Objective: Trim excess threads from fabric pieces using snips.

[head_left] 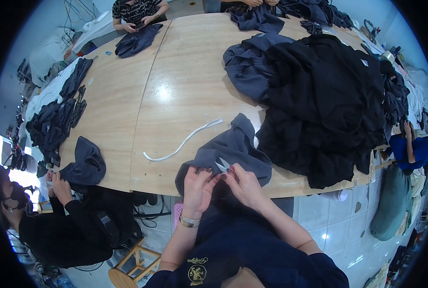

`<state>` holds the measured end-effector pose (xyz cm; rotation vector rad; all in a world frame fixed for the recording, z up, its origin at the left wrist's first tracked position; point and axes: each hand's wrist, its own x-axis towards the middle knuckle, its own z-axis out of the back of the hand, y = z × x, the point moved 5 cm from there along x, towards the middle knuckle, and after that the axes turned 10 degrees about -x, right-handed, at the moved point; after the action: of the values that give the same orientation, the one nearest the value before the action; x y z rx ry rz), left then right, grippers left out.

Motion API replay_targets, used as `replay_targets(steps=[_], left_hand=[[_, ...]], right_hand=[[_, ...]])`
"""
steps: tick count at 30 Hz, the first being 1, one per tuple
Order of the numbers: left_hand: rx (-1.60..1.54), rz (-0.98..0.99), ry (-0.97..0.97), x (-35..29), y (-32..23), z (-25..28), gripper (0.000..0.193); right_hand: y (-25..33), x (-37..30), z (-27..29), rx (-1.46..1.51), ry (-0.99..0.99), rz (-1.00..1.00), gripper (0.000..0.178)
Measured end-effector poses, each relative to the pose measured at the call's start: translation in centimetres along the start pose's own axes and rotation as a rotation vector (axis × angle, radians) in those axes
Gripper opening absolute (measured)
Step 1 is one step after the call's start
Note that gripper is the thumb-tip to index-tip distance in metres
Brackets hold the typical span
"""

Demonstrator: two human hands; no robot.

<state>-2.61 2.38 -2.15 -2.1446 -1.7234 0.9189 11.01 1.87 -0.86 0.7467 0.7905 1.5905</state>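
A dark grey garment (227,144) lies at the near edge of the table in front of me, part of it hanging toward my lap. My left hand (196,189) is closed at its near edge, fingers curled and thumb pressed in, pinching the cloth. Small thread snips (222,165) are in my right hand (245,186), the pointed metal blades angled up and left over the fabric. The tips of both hands nearly meet. Whatever lies between the fingertips is too small to make out.
A big heap of black garments (319,105) rises on the right, grey cloth (250,65) beside it. A white strip (180,144) lies on the wooden table (151,105). Co-workers handle garments left and far; another sits at right. A wooden stool (136,261) stands lower left.
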Motion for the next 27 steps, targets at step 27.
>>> replay_targets(steps=[27], left_hand=[[0.681, -0.151, 0.202, 0.8, -2.3, -0.6, 0.016]], right_hand=[[-1.3, 1.6, 2.2, 0.584, 0.268, -0.115, 0.013]])
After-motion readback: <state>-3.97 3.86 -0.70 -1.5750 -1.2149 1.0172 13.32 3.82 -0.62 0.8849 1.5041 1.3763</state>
